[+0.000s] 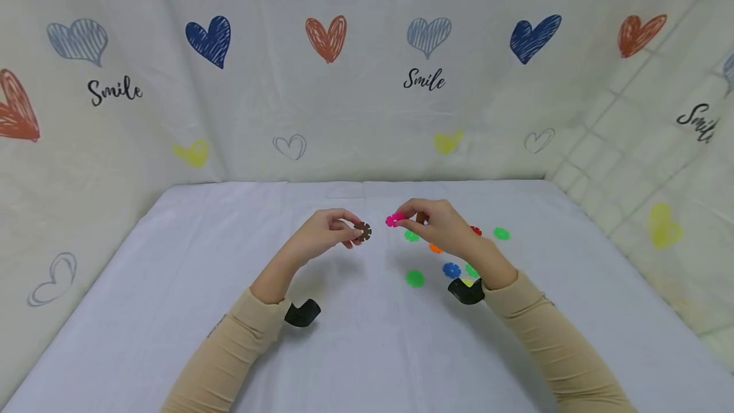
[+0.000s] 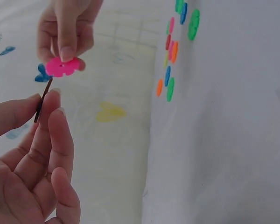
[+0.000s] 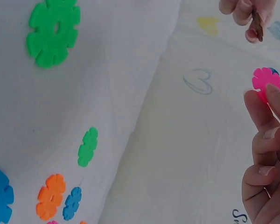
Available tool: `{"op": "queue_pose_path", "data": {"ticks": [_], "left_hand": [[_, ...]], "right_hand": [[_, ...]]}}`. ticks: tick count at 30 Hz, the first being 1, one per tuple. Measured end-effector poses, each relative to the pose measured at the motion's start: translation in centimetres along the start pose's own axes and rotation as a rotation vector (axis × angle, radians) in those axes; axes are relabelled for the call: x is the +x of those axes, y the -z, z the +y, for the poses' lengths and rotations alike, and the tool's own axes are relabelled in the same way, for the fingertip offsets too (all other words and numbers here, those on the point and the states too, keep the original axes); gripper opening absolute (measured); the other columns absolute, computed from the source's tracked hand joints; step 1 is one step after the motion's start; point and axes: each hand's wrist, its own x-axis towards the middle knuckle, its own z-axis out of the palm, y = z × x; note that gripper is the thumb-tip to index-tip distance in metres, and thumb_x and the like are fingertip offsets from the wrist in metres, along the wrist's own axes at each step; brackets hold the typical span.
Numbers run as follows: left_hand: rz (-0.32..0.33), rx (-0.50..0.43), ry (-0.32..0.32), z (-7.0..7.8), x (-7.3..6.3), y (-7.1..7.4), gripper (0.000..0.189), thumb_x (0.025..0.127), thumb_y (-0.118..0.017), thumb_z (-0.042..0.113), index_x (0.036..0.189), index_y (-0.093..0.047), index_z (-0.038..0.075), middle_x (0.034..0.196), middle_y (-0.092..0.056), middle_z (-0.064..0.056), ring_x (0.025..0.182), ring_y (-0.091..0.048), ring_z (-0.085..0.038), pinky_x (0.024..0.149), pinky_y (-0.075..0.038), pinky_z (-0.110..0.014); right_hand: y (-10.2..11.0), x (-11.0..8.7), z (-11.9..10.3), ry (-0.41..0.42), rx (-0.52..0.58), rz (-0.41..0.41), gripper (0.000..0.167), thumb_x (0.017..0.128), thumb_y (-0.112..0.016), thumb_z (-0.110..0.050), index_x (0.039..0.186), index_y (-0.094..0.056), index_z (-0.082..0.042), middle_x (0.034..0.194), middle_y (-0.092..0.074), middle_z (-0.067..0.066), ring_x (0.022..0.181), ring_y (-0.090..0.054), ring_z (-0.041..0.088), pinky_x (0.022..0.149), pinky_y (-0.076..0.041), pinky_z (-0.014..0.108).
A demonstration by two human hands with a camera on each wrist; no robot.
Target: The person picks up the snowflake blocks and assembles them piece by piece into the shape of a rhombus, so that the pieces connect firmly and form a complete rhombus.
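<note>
Between thumb and fingers, my left hand (image 1: 329, 232) pinches a brown notched plastic disc (image 1: 364, 231), which shows nearly edge-on in the left wrist view. My right hand (image 1: 440, 225) pinches a pink notched disc (image 1: 393, 220) of the same flower-like kind, seen broadside in the right wrist view. Both discs are held up above the white-covered table, facing each other with a small gap between them. In the left wrist view the pink disc (image 2: 62, 67) appears just above the brown disc (image 2: 43, 100).
Several more notched discs lie on the table (image 1: 355, 349) below and around my right hand, among them a green disc (image 1: 415, 278), a blue disc (image 1: 452, 270) and an orange disc (image 1: 436, 248). A white cloth wall (image 1: 367, 113) printed with hearts stands behind the table.
</note>
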Motion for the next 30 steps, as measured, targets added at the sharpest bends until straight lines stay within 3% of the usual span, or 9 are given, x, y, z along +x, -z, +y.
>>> {"op": "queue_pose_path", "data": {"ticks": [9,14,24,30], "left_hand": [[0.035,0.006,0.016,0.3,-0.5,0.7,0.028,0.099,-0.069,0.018,0.124,-0.067,0.004,0.097,-0.077,-0.005,0.095,-0.069,-0.034,0.094,-0.043,-0.058],[0.034,-0.001,0.008,0.3,-0.6,1.1,0.028,0.099,-0.069,0.018,0.123,-0.067,0.004,0.096,-0.077,-0.005,0.092,-0.069,-0.029,0.092,-0.042,-0.056],[0.04,0.001,-0.004,0.6,-1.0,1.5,0.028,0.099,-0.069,0.018,0.123,-0.067,0.004,0.094,-0.077,-0.005,0.1,-0.065,-0.044,0.083,-0.042,-0.044],[0.032,-0.004,0.007,0.4,-1.0,1.5,0.027,0.099,-0.069,0.017,0.122,-0.067,0.005,0.093,-0.077,-0.005,0.099,-0.066,-0.043,0.084,-0.042,-0.045]], "right_hand": [[-1.9,1.0,-0.7,0.088,-0.014,0.027,0.013,0.094,-0.076,-0.009,0.106,-0.076,-0.011,0.091,-0.072,-0.004,0.064,-0.054,0.012,0.054,-0.043,0.025],[-2.7,1.2,-1.1,0.092,-0.005,0.05,0.013,0.093,-0.076,-0.008,0.106,-0.075,-0.009,0.089,-0.072,-0.006,0.065,-0.053,0.011,0.052,-0.043,0.023],[-3.5,1.6,-1.8,0.149,-0.002,0.097,0.012,0.092,-0.077,-0.006,0.104,-0.077,-0.008,0.082,-0.068,-0.007,0.059,-0.047,0.01,0.049,-0.037,0.022],[-4.0,1.8,-1.9,0.155,-0.03,0.098,0.012,0.092,-0.077,-0.005,0.104,-0.077,-0.008,0.083,-0.069,-0.006,0.058,-0.047,0.009,0.05,-0.037,0.022]]}}
